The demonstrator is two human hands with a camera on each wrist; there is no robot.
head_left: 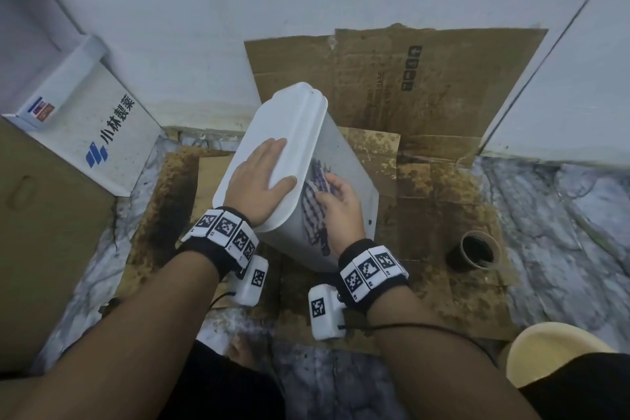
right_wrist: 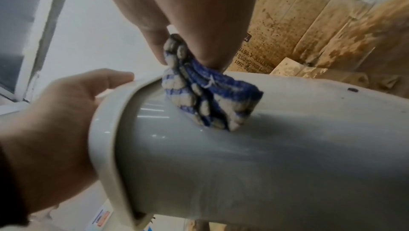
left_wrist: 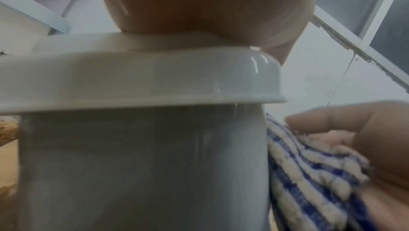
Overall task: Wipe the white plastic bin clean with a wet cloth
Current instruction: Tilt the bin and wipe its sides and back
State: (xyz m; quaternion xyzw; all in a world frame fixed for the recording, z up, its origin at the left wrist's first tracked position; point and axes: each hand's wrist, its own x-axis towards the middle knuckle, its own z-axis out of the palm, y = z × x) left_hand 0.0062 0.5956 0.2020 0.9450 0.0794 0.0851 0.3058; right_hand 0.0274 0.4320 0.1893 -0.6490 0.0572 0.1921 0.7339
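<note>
1. Head view: the white plastic bin (head_left: 300,160) stands tilted on stained cardboard (head_left: 439,181) against a white wall (head_left: 204,27). The left hand (head_left: 260,181) lies flat, fingers straight, on its lid; the right hand (head_left: 337,204) presses a blue-checked cloth (head_left: 315,215) to its side. A dark cup (head_left: 474,251) stands nearby.
2. Left wrist view: blurred; the palm hides the lid top, and the bin's base is cut off.
3. Right wrist view: the fingers pinch the bunched cloth against the bin's wet wall.
</note>
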